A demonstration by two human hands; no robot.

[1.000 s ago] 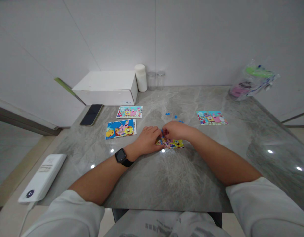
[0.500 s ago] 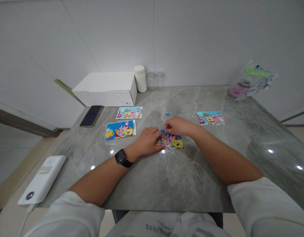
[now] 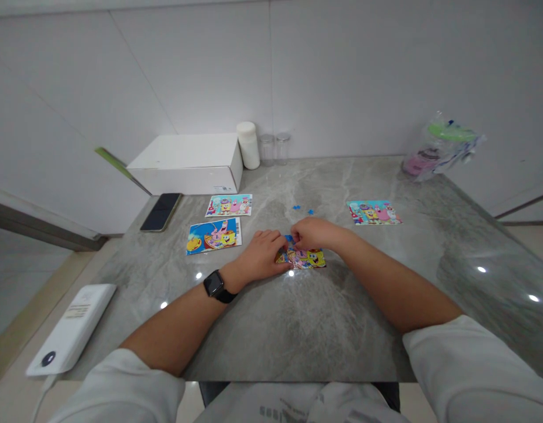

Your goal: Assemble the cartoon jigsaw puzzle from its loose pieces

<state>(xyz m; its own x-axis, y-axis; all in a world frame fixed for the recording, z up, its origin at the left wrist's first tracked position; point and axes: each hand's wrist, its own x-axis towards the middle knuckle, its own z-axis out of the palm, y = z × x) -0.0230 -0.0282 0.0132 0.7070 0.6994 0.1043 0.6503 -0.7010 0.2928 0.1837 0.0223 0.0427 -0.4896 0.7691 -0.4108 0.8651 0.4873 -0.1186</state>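
A small cartoon jigsaw puzzle (image 3: 307,258) lies on the grey marble table (image 3: 307,323) in front of me. My left hand (image 3: 262,254), with a black watch on its wrist, rests curled on the puzzle's left edge. My right hand (image 3: 313,233) is over the puzzle's top edge, fingers pinched on a small blue puzzle piece (image 3: 290,239). Two loose blue pieces (image 3: 303,209) lie just beyond the hands.
Cartoon cards lie at left (image 3: 214,235), further back (image 3: 230,205) and at right (image 3: 374,212). A phone (image 3: 161,211), a white box (image 3: 187,163), a white jar (image 3: 248,145) and two glass jars stand at the back. A power bank (image 3: 71,328) is near left; a plastic bag (image 3: 443,150) far right.
My right hand drew back from the loose pieces to the puzzle's top edge with a blue piece. The left hand stayed on the puzzle. The camera tilted slightly.
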